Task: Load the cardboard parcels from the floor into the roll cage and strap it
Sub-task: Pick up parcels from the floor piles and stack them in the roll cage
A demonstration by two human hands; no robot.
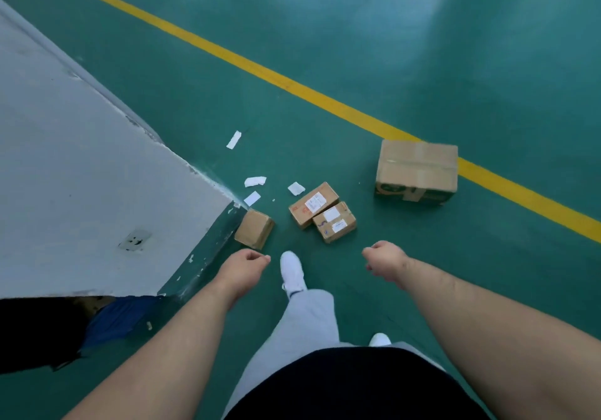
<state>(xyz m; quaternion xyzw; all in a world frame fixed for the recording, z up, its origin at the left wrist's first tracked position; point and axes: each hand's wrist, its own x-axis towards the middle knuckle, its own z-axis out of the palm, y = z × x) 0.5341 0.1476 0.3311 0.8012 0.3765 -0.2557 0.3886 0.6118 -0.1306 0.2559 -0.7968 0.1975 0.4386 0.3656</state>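
Observation:
Several cardboard parcels lie on the green floor. A small plain parcel (254, 233) sits against the wall's corner. Two labelled parcels touch side by side in the middle, one (313, 204) behind the other (335, 222). A large taped parcel (417, 171) stands at the right, on the yellow line. My left hand (244, 270) hangs just in front of the small plain parcel with its fingers loosely curled, holding nothing. My right hand (385, 260) hangs in front of the labelled pair, also loosely curled and empty. No roll cage or strap is in view.
A grey wall (81, 175) with a socket fills the left side, its corner reaching the small parcel. Several white paper scraps (255, 181) lie on the floor behind the parcels. A yellow line (292, 86) crosses the floor diagonally. My white shoe (292, 271) is stepped forward between my hands.

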